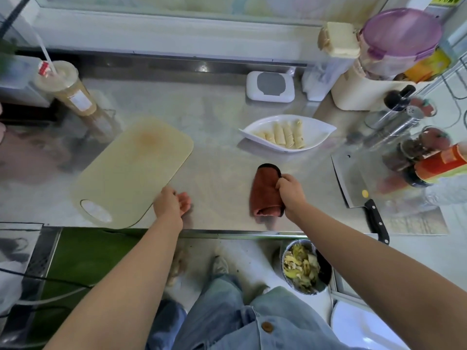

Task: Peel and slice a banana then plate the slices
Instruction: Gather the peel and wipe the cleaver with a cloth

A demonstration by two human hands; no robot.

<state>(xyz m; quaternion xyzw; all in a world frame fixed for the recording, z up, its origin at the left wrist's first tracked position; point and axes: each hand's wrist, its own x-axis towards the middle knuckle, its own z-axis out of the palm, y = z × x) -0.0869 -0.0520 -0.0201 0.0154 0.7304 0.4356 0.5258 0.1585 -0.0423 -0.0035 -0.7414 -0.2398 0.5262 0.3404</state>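
Brushed steel forms the desk point(219, 173), its surface dull and streaked with pale reflections, running the full width of the frame.

On its left half lies a pale yellow plastic cutting board point(131, 170), a flat rounded rectangle set at a slant, with an oval handle hole near its lower left end and a faint orange stain toward its top.

At the right edge rests a cleaver point(353, 180), with a broad mirror-like blade and a black riveted handle pointing toward the bottom of the frame.

Right of centre sits a white, glossy, leaf-shaped plate point(318, 132) with pointed ends. The banana slices point(283, 135), cream-coloured and cut long, lie in a row inside it.

Below the desk edge, lower right, a round bin point(297, 243) holds yellow-green peels point(300, 269).

Below the plate, a rust-brown cloth point(265, 193), soft and rolled into a thick tube, lies on the steel. The right hand point(290, 190) grips its right side, fingers curled tight into the fabric.

The left hand point(171, 203) rests on the desk just beside the board's lower right edge, fingers loosely bent and holding nothing. I cannot tell whether it touches the board.
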